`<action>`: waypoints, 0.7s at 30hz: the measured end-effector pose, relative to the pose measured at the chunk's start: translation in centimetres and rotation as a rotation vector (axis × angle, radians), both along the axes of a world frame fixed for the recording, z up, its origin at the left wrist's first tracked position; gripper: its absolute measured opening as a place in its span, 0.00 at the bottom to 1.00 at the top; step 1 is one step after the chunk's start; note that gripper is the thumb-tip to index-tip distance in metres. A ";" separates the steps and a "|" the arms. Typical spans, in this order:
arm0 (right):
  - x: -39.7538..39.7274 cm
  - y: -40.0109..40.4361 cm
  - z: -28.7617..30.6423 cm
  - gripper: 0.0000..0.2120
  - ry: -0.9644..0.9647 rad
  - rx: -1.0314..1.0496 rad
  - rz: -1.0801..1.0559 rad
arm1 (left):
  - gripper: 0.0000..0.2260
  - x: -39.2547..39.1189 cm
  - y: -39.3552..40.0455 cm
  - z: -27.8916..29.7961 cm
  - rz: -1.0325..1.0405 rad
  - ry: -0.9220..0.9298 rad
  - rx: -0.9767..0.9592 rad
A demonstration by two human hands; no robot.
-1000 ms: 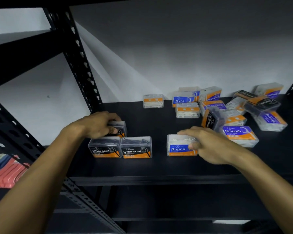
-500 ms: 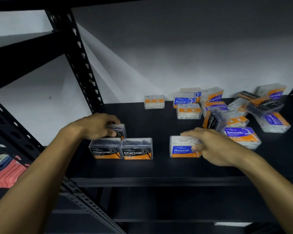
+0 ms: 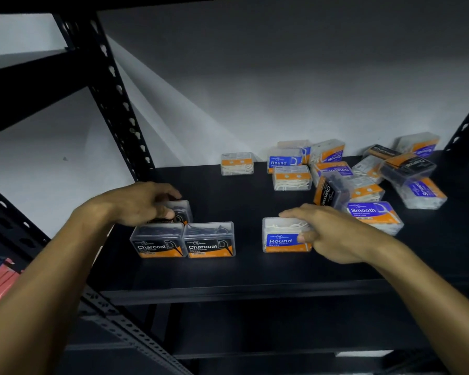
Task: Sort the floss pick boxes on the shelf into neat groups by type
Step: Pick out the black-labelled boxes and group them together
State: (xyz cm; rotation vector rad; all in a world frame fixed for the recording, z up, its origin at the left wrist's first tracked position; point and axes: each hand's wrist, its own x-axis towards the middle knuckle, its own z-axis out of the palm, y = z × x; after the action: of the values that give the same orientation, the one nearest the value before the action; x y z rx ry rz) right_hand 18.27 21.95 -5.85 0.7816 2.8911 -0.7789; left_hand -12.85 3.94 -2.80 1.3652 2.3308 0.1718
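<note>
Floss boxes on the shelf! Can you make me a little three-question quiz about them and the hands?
1. True or false: the right hand holds a Round box.
2. How many Charcoal boxes stand side by side in the front row? A) two B) four C) six
3. Fill in: the left hand grips a third box right ____ that row.

Key: 1 true. 2 A. 3 behind. The unsorted pile at the right rear of the shelf still mixes Smooth, Round and Charcoal.
</note>
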 end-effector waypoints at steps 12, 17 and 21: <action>2.2 0.8 1.3 0.28 0.215 0.051 -0.087 | 0.18 5.2 5.0 2.7 -0.099 0.436 0.352; 5.2 2.9 1.9 0.14 0.586 0.091 -0.356 | 0.19 11.4 11.2 3.0 -0.360 0.366 0.418; 7.8 5.4 1.1 0.13 0.571 0.227 -0.555 | 0.25 16.5 16.3 2.1 -0.616 0.416 0.391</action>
State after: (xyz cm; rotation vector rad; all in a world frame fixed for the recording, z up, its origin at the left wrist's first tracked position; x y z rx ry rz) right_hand 26.08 27.40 -4.74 1.6857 3.3276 -0.8260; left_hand 3.61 20.20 -0.75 2.4457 2.1146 0.1695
